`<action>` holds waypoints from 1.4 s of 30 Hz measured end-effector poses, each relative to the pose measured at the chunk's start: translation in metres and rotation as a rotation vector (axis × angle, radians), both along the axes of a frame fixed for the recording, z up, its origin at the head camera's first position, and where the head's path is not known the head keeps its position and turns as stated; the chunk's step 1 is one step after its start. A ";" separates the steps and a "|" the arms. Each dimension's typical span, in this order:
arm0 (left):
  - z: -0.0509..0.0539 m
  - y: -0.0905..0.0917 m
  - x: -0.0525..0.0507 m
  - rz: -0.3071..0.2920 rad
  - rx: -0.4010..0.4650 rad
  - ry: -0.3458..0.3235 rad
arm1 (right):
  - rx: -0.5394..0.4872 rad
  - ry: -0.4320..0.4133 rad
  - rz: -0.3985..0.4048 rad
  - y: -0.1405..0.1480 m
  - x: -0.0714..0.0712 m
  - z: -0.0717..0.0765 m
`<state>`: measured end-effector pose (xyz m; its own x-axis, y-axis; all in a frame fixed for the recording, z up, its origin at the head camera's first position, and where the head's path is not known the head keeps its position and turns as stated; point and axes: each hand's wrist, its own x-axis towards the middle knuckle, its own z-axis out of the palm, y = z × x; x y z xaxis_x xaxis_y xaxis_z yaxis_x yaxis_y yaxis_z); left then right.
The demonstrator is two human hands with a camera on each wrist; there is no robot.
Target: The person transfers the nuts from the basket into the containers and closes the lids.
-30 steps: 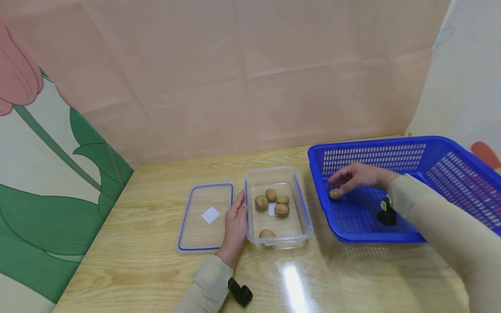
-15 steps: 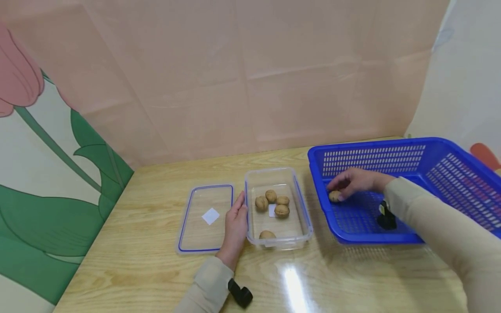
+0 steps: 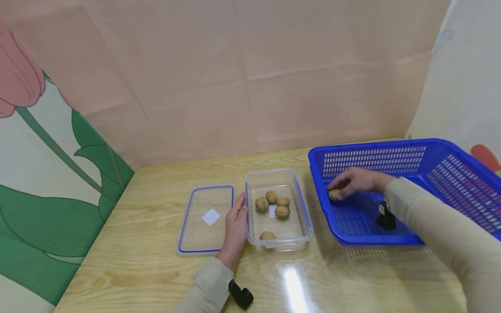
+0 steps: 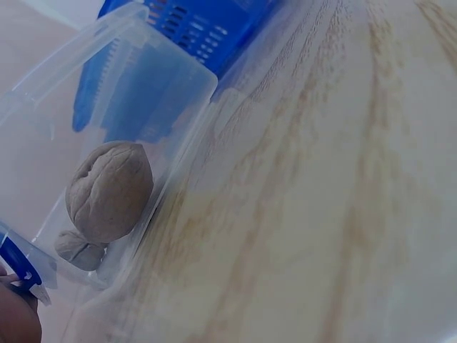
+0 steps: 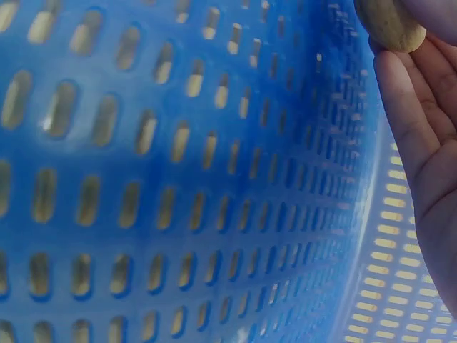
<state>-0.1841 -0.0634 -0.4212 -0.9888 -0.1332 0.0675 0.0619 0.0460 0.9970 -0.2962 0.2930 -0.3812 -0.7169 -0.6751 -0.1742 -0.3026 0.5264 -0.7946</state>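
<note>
My right hand [image 3: 359,180] reaches down inside the blue plastic basket [image 3: 377,240], pinching a walnut [image 3: 334,194] near its left wall. In the right wrist view this walnut [image 5: 393,27] sits between thumb and fingers at the upper right corner. With fingers straight, my left hand [image 3: 236,224] rests along the left side of a clear food container [image 3: 303,198]. Several walnuts [image 3: 282,212] lie inside that container, one of them apart near the front wall. The left wrist view shows a walnut [image 4: 111,191] through the container's clear wall.
Left of the container lies its clear lid [image 3: 192,217] with a blue seal and a white square label [image 3: 211,217]. Everything stands on a wood-grain table [image 3: 129,243]. A pink sheet [image 3: 188,87] hangs behind, along the table's back edge.
My right hand has closed its fingers on the walnut in the basket, moving slightly lower over it. The left hand and the container have stayed in place.
</note>
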 end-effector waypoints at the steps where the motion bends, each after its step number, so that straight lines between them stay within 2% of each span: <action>1: 0.000 0.000 0.000 0.000 0.000 0.001 | -0.008 0.015 -0.001 0.000 0.000 0.001; 9: -0.002 0.000 0.000 0.007 0.015 0.034 | -0.079 0.016 -0.091 0.000 0.001 0.013; 19: -0.003 0.000 0.001 0.007 0.021 0.022 | -0.232 0.059 -0.163 -0.003 0.002 0.027; 26: -0.002 0.001 0.000 0.005 0.038 0.024 | -0.316 0.082 -0.256 -0.003 0.003 0.035; 29: -0.003 0.001 0.000 0.005 0.040 0.020 | -0.401 0.064 -0.249 -0.003 0.004 0.038; 33: -0.003 0.001 0.001 0.006 0.028 0.007 | -0.557 0.044 -0.189 -0.003 0.004 0.038; 36: -0.001 0.002 0.002 0.011 0.017 -0.003 | -0.647 0.012 -0.173 -0.006 0.005 0.040; 38: 0.000 0.002 0.001 0.012 0.012 -0.003 | -0.666 0.004 -0.180 -0.008 0.006 0.042; 42: -0.001 0.002 0.001 0.013 0.010 0.003 | -0.638 0.022 -0.201 -0.009 0.006 0.043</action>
